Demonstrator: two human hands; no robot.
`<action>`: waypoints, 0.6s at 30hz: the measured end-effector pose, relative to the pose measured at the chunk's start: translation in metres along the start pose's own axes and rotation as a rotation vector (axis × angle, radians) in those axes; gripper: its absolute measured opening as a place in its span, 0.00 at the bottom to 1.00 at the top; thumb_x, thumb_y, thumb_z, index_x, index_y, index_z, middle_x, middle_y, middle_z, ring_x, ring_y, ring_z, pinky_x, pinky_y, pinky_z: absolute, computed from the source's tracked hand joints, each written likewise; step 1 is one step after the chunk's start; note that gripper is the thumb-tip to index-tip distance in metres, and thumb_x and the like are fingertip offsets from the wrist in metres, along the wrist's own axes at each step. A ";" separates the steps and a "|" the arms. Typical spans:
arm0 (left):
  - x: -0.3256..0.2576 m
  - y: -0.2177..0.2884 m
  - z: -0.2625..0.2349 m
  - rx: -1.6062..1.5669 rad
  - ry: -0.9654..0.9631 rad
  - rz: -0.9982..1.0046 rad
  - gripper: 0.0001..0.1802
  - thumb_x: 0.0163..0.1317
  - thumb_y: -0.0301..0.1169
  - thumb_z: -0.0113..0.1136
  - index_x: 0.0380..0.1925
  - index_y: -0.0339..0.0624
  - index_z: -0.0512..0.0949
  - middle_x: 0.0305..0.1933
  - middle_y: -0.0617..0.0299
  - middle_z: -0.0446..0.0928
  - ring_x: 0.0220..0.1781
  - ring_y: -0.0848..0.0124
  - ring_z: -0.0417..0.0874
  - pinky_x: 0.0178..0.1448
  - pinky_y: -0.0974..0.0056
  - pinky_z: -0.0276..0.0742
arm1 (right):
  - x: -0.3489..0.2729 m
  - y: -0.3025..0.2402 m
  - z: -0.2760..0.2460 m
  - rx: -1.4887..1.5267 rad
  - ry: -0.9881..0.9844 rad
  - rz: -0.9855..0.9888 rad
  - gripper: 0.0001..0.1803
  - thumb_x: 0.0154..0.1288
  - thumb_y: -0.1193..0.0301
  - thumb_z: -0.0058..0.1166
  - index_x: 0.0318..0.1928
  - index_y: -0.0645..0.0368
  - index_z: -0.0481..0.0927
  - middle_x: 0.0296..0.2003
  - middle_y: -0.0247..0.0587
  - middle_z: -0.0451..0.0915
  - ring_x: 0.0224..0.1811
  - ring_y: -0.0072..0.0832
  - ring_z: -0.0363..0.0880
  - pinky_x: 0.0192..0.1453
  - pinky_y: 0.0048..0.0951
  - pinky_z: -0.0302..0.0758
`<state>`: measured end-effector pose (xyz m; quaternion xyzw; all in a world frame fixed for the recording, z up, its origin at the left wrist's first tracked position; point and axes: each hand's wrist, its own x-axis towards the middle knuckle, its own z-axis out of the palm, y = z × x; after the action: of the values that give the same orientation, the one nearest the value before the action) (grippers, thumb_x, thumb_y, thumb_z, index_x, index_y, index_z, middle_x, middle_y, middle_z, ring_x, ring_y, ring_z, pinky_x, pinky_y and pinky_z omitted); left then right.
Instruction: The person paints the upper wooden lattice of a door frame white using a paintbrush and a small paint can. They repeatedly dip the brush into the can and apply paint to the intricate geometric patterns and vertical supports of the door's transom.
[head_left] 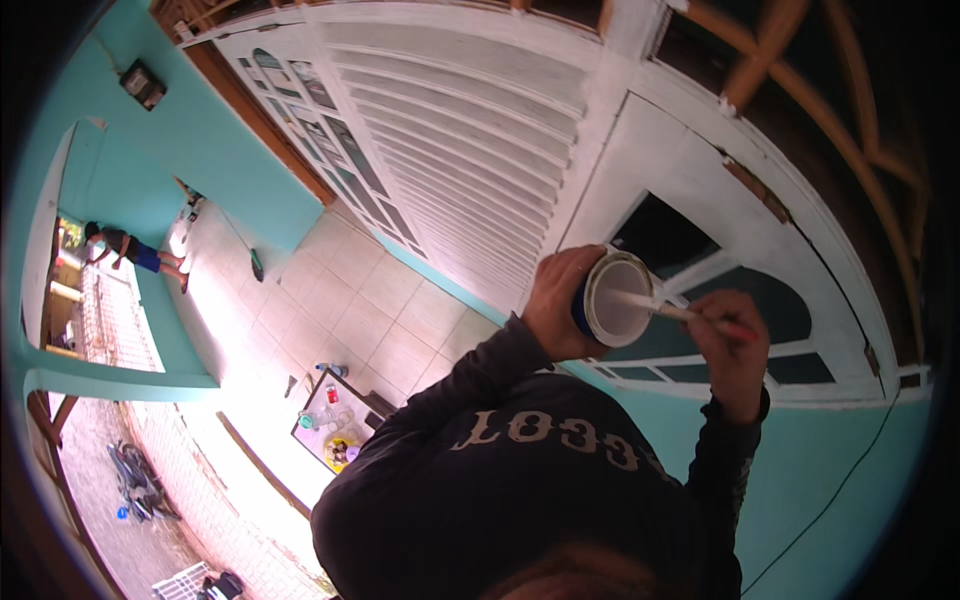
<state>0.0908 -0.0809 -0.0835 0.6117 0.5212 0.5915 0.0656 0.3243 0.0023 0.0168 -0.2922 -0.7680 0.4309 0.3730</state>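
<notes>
1. While the left hand (556, 305) is wrapped around the side of a paint can (614, 324), the right hand (731, 338) is closed on the handle of a brush (674, 312); the can is held up in front of the white door (655, 130), right of the middle of the view.
2. The brush's pale bristle end lies across the can's round mouth; whether it touches paint, I cannot tell.
3. Around them, a white slatted panel (460, 120) fills the upper middle, with orange-brown wooden beams (775, 50) at the upper right and a turquoise wall (845, 470) at the lower right, crossed by a thin dark cable (815, 525).
4. The can and both hands block part of the door's dark panes, and the dark shirt (530, 490) fills the lower middle, hiding the floor behind it.
5. Counted: one can, one brush, one other person (122, 244) at the far left, one motorbike (140, 482) and one small surface (318, 440) bearing several containers, one of them yellow (339, 450).
6. The can is a short cylinder, blue outside and whitish within; the brush handle ends in red.
7. Square, pale, smooth-looking tiles cover the floor (365, 290); the panel's slats run in long parallel ridges.
</notes>
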 end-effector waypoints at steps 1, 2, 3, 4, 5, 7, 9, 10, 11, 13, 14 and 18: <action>0.000 0.001 0.000 0.006 0.033 0.024 0.59 0.26 0.34 0.84 0.67 0.38 0.69 0.65 0.47 0.75 0.69 0.48 0.75 0.71 0.48 0.66 | 0.001 0.000 0.002 -0.030 -0.051 -0.024 0.09 0.59 0.81 0.64 0.39 0.61 0.79 0.38 0.42 0.83 0.40 0.30 0.83 0.46 0.33 0.79; 0.001 0.000 -0.003 0.003 0.026 0.022 0.59 0.27 0.36 0.85 0.68 0.39 0.69 0.65 0.47 0.75 0.69 0.49 0.76 0.71 0.47 0.66 | 0.002 -0.002 0.003 -0.065 -0.090 -0.042 0.10 0.55 0.81 0.64 0.37 0.61 0.79 0.37 0.42 0.83 0.40 0.32 0.83 0.46 0.34 0.79; 0.001 0.001 -0.007 0.015 0.026 0.017 0.59 0.28 0.37 0.85 0.68 0.39 0.69 0.65 0.47 0.75 0.69 0.49 0.76 0.71 0.47 0.66 | 0.005 -0.004 0.002 -0.082 -0.127 -0.073 0.10 0.53 0.81 0.64 0.37 0.61 0.79 0.37 0.42 0.83 0.40 0.32 0.83 0.46 0.33 0.79; 0.002 0.001 -0.009 0.014 0.009 0.012 0.59 0.28 0.38 0.85 0.68 0.39 0.68 0.65 0.47 0.75 0.69 0.49 0.76 0.71 0.47 0.66 | 0.004 -0.005 0.000 -0.104 -0.147 -0.090 0.10 0.51 0.81 0.63 0.36 0.61 0.79 0.37 0.43 0.83 0.39 0.32 0.83 0.45 0.33 0.79; 0.004 0.000 -0.009 0.023 0.008 0.021 0.59 0.29 0.38 0.85 0.68 0.39 0.68 0.65 0.47 0.75 0.69 0.49 0.76 0.71 0.47 0.66 | 0.006 -0.007 -0.002 -0.127 -0.164 -0.105 0.11 0.49 0.81 0.63 0.35 0.61 0.80 0.36 0.43 0.83 0.38 0.32 0.83 0.45 0.33 0.79; 0.001 0.001 -0.008 0.028 0.003 0.017 0.59 0.30 0.39 0.85 0.68 0.40 0.68 0.65 0.47 0.75 0.68 0.49 0.76 0.71 0.47 0.66 | 0.010 -0.013 -0.005 -0.171 -0.179 -0.117 0.12 0.46 0.81 0.62 0.35 0.62 0.80 0.36 0.43 0.83 0.37 0.33 0.84 0.44 0.33 0.79; 0.001 -0.002 -0.009 0.028 0.011 0.011 0.59 0.30 0.39 0.85 0.68 0.40 0.68 0.65 0.48 0.75 0.69 0.49 0.75 0.71 0.47 0.65 | 0.010 -0.018 -0.010 -0.237 -0.179 -0.108 0.13 0.44 0.82 0.61 0.35 0.63 0.79 0.36 0.44 0.84 0.36 0.33 0.84 0.42 0.32 0.79; 0.001 -0.003 -0.010 0.024 0.014 0.006 0.58 0.31 0.39 0.85 0.68 0.41 0.68 0.65 0.48 0.75 0.69 0.49 0.75 0.72 0.47 0.65 | 0.009 -0.016 -0.013 -0.208 -0.155 -0.136 0.13 0.44 0.82 0.61 0.35 0.63 0.79 0.36 0.44 0.84 0.37 0.33 0.84 0.43 0.32 0.79; 0.002 -0.003 -0.011 0.026 0.020 0.010 0.58 0.31 0.39 0.85 0.68 0.41 0.68 0.65 0.48 0.74 0.69 0.49 0.75 0.72 0.47 0.65 | 0.009 -0.013 -0.015 -0.181 -0.131 -0.163 0.13 0.44 0.82 0.61 0.35 0.63 0.79 0.36 0.44 0.84 0.37 0.34 0.84 0.43 0.32 0.79; 0.002 -0.002 -0.011 0.027 0.023 0.006 0.58 0.31 0.40 0.85 0.68 0.41 0.68 0.65 0.48 0.74 0.69 0.49 0.74 0.72 0.47 0.65 | 0.007 -0.009 -0.013 -0.112 -0.087 -0.199 0.12 0.45 0.82 0.61 0.35 0.63 0.79 0.37 0.44 0.84 0.38 0.34 0.84 0.43 0.31 0.79; 0.004 -0.001 -0.011 0.029 0.016 0.018 0.59 0.31 0.40 0.86 0.69 0.40 0.68 0.65 0.48 0.74 0.69 0.49 0.75 0.72 0.47 0.66 | 0.008 -0.010 -0.008 -0.077 -0.066 -0.213 0.12 0.45 0.82 0.61 0.34 0.63 0.78 0.38 0.45 0.84 0.38 0.34 0.85 0.44 0.31 0.79; 0.008 0.007 -0.007 0.022 -0.041 -0.018 0.62 0.30 0.40 0.90 0.70 0.39 0.68 0.66 0.48 0.75 0.69 0.48 0.75 0.72 0.49 0.68 | 0.007 -0.023 0.001 -0.175 -0.155 -0.162 0.11 0.47 0.82 0.62 0.33 0.63 0.76 0.39 0.47 0.85 0.40 0.34 0.85 0.46 0.33 0.80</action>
<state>0.0869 -0.0823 -0.0713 0.6198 0.5318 0.5722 0.0747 0.3169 -0.0035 0.0385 -0.2264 -0.8503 0.3518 0.3194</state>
